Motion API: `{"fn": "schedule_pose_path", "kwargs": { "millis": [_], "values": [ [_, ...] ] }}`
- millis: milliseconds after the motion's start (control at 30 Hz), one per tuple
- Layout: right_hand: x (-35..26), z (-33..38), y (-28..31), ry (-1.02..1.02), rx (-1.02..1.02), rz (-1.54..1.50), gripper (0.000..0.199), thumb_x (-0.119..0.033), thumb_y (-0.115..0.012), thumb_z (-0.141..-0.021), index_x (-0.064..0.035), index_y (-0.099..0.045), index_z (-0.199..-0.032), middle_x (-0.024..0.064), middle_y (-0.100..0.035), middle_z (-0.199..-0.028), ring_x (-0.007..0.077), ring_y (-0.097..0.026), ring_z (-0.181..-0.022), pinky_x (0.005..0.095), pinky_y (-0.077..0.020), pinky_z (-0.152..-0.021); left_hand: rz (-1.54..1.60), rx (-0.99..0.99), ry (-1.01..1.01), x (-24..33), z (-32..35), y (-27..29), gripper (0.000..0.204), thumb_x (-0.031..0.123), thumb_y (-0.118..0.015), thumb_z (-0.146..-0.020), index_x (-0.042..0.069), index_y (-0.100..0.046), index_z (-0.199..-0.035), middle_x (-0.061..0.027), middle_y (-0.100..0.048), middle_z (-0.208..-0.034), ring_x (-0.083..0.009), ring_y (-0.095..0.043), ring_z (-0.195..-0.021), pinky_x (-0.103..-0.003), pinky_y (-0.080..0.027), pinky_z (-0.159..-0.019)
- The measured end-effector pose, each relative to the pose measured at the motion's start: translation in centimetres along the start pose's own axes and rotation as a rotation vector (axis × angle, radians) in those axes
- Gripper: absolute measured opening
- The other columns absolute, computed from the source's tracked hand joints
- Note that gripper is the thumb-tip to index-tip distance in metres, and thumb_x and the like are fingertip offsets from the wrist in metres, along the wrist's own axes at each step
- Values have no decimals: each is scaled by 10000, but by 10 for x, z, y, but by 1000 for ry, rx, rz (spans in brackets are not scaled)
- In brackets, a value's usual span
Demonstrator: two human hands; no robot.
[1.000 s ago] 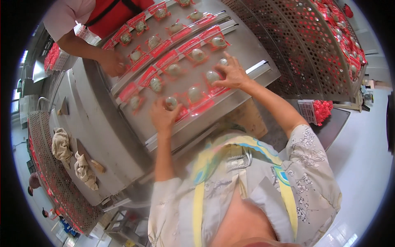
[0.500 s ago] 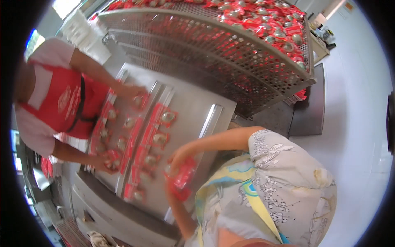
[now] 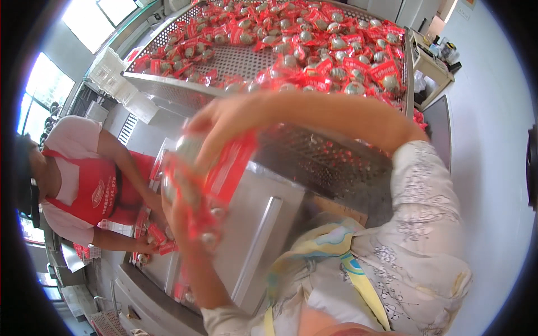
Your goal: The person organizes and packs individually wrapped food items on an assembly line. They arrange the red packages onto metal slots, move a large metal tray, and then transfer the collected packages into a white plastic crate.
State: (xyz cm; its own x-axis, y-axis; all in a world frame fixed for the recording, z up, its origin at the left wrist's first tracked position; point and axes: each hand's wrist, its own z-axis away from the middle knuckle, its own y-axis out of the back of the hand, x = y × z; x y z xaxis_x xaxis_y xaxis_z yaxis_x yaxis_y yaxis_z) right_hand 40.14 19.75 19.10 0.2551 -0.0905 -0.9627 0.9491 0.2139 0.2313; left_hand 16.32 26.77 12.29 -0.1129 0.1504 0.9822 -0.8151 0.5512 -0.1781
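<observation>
Both my hands are raised over the steel worktop, blurred by motion. My right hand (image 3: 221,123) reaches across from the right, its fingers bent round a red plastic egg packet (image 3: 231,168) with a grey-green egg (image 3: 189,147) in it. Below and to the left, my left hand (image 3: 178,215) is closed on red egg packets as well; how many is hidden by blur and by the fingers. Other red egg packets (image 3: 207,238) show on the worktop, partly behind my left forearm.
Beyond my hands stands a large perforated metal bin (image 3: 235,61) heaped with red egg packets. On the left a co-worker in a red apron (image 3: 95,187) handles packets on the steel worktop (image 3: 252,204). A long metal bar (image 3: 258,246) lies along it. White crates (image 3: 109,73) are stacked behind.
My hands have risen from the worktop toward the bin, holding packets. The view has tilted up, showing more of the bin. The co-worker's hands have come closer together over the packets.
</observation>
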Motion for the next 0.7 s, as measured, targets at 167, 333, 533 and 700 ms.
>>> {"fn": "schedule_pose_path", "kwargs": {
  "millis": [167, 333, 533, 700],
  "values": [
    [39, 73, 142, 22, 396, 56, 569, -317, -685, -737, -38, -514, -1201, 71, -614, -1005, 135, -596, -846, 270, -477, -765, -374, -427, -296, 52, -108, -138, 541, 262, -706, -728, -12, -519, -1155, -67, -617, -959, -106, -592, -789, -236, -471, -684],
    [139, 95, 222, -231, 634, 262, 550, -367, -705, -721, 1, -549, -1098, 118, -591, -1029, 183, -569, -946, 331, -448, -834, -1214, -657, -292, 23, -179, -223, 713, 559, -726, -594, 58, -603, -1086, -92, -632, -920, -226, -619, -839, -317, -477, -761],
    [200, 73, 248, -346, 706, 853, 869, -535, -696, -604, -38, -468, -1280, 245, -251, -1402, 355, -362, -1250, 406, -349, -996, -1690, -343, -381, -22, -209, -226, 678, 610, -621, -627, 77, -631, -1046, -185, -602, -1051, -304, -583, -995, -376, -459, -862],
    [162, 55, 248, -437, 300, 821, 815, -510, -638, -620, -40, -478, -1266, 219, -512, -1192, 327, -518, -1097, 371, -395, -941, -1820, -859, 65, -6, -206, -207, 516, 493, -584, -631, 34, -662, -855, -169, -646, -840, -311, -631, -814, -380, -491, -707]
  ]
}}
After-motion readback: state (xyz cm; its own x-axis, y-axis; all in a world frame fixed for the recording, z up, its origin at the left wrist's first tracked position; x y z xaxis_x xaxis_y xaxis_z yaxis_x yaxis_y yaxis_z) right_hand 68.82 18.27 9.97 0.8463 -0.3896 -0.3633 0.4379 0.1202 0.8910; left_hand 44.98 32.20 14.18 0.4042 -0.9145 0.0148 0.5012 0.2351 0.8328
